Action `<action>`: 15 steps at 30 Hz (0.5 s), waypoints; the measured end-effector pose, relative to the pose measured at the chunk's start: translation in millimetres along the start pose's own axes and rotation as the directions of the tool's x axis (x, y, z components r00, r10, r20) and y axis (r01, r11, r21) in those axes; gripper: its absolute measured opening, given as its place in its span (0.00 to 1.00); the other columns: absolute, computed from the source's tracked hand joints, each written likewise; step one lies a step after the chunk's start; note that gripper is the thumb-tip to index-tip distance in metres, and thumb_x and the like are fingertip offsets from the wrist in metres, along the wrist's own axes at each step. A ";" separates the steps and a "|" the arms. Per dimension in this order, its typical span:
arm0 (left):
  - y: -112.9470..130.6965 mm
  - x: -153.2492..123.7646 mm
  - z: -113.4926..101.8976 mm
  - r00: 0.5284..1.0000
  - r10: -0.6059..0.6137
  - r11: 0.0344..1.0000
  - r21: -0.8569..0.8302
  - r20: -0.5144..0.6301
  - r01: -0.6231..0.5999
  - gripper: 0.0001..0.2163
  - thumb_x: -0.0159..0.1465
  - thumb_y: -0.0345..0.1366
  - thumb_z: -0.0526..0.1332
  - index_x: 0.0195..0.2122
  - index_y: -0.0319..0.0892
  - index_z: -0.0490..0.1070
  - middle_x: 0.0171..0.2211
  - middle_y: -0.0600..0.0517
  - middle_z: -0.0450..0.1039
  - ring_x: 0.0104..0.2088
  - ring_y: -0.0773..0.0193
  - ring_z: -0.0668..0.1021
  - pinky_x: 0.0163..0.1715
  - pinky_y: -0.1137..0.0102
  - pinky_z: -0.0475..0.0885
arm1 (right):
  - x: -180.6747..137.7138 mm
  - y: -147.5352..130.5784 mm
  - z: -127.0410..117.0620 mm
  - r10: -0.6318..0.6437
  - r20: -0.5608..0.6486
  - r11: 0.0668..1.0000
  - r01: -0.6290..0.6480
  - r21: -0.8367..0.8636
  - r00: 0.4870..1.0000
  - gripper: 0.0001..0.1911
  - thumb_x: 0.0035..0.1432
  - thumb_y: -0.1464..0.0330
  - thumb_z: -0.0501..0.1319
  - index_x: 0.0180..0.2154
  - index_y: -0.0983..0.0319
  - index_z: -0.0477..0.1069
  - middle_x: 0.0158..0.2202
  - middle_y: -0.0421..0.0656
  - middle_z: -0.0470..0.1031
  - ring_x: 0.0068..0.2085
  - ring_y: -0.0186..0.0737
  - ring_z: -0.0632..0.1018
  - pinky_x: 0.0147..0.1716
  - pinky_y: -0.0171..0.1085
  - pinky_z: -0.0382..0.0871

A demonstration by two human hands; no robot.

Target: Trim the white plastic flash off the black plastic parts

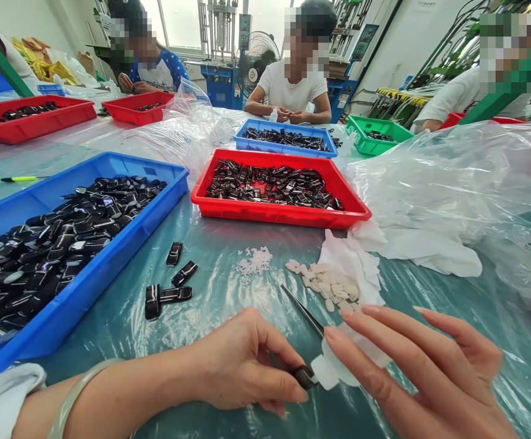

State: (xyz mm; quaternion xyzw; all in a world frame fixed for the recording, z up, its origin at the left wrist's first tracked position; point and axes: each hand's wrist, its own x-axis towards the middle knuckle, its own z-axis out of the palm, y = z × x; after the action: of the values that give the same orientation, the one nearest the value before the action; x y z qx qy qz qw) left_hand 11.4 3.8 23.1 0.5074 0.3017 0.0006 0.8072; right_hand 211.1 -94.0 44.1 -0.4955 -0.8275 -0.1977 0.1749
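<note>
My left hand (240,366) pinches a small glossy black piece (305,377) between thumb and fingers. In my right hand (423,372) is a translucent white squeeze bottle (338,364), tilted so that its tip meets or nearly meets the black piece; the thumb is hidden. Dark pointed tweezers (302,310) run out from behind the bottle, and I cannot tell whether they lie on the table or are held too. Beyond them is a pile of pale flat oval pieces (331,281) beside a white cloth (352,256). Several loose black pieces (169,294) lie left of centre.
A blue tray (155,221) of black pieces stands left, a red tray (278,211) of them ahead. Small white scraps (253,261) lie on the plastic-covered table. Clear plastic sheeting (452,183) bunches at right. Co-workers (295,88) sit across, near more trays.
</note>
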 end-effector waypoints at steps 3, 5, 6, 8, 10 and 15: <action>-0.6 0.2 -1.0 1.000 0.011 1.000 0.011 0.004 -0.011 0.11 0.50 0.35 0.66 0.33 0.35 0.78 0.18 0.55 0.68 0.19 0.74 0.70 0.22 0.79 0.68 | 1.4 -1.6 -0.9 -0.041 0.009 0.998 0.041 -0.046 0.999 0.20 0.60 0.78 0.46 0.48 0.58 0.69 0.43 0.46 0.76 0.55 0.42 0.67 0.55 0.51 0.49; -0.1 -0.1 -1.2 1.000 0.011 1.000 0.021 0.006 -0.011 0.10 0.50 0.35 0.66 0.32 0.35 0.78 0.17 0.55 0.68 0.18 0.74 0.70 0.22 0.79 0.67 | 2.8 -2.5 -1.0 -0.058 0.005 0.995 0.058 -0.076 0.998 0.21 0.60 0.79 0.46 0.48 0.57 0.69 0.43 0.45 0.77 0.53 0.40 0.69 0.55 0.50 0.49; 0.3 -0.3 -1.2 1.000 0.006 1.000 0.023 0.006 -0.007 0.09 0.50 0.35 0.66 0.31 0.35 0.77 0.17 0.56 0.67 0.18 0.74 0.70 0.22 0.79 0.67 | 3.7 -2.9 -0.9 -0.061 0.000 0.994 0.061 -0.087 0.998 0.21 0.60 0.80 0.47 0.47 0.56 0.69 0.42 0.44 0.77 0.51 0.39 0.71 0.55 0.50 0.49; 1.3 -0.6 -1.2 1.000 -0.002 1.000 0.026 0.004 0.002 0.09 0.50 0.34 0.66 0.30 0.35 0.77 0.17 0.56 0.67 0.19 0.74 0.70 0.22 0.79 0.68 | 5.5 -3.9 -0.6 -0.059 -0.014 0.994 0.057 -0.090 0.998 0.20 0.60 0.81 0.50 0.47 0.56 0.69 0.41 0.43 0.78 0.46 0.37 0.75 0.55 0.49 0.49; 1.9 -0.4 -1.3 1.000 -0.007 1.000 0.024 0.001 0.007 0.09 0.50 0.35 0.66 0.30 0.34 0.77 0.16 0.56 0.67 0.19 0.74 0.71 0.22 0.79 0.68 | 7.1 -5.4 0.3 -0.053 -0.033 0.995 0.050 -0.087 0.998 0.19 0.60 0.81 0.51 0.47 0.56 0.69 0.40 0.43 0.78 0.44 0.37 0.76 0.56 0.48 0.49; 1.2 1.3 -1.3 1.000 -0.019 1.000 0.010 -0.001 0.019 0.10 0.48 0.36 0.67 0.28 0.34 0.76 0.16 0.55 0.67 0.18 0.73 0.71 0.22 0.78 0.69 | 11.1 -10.1 4.5 0.013 -0.105 0.993 -0.026 -0.119 0.994 0.22 0.59 0.83 0.48 0.44 0.54 0.69 0.39 0.37 0.79 0.44 0.33 0.76 0.54 0.44 0.54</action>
State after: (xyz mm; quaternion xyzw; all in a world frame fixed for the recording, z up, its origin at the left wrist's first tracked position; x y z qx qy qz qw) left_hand 12.3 5.8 23.0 0.5086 0.3067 -0.0084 0.8045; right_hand 196.7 -87.8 44.1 -0.5024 -0.7990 -0.2710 0.1893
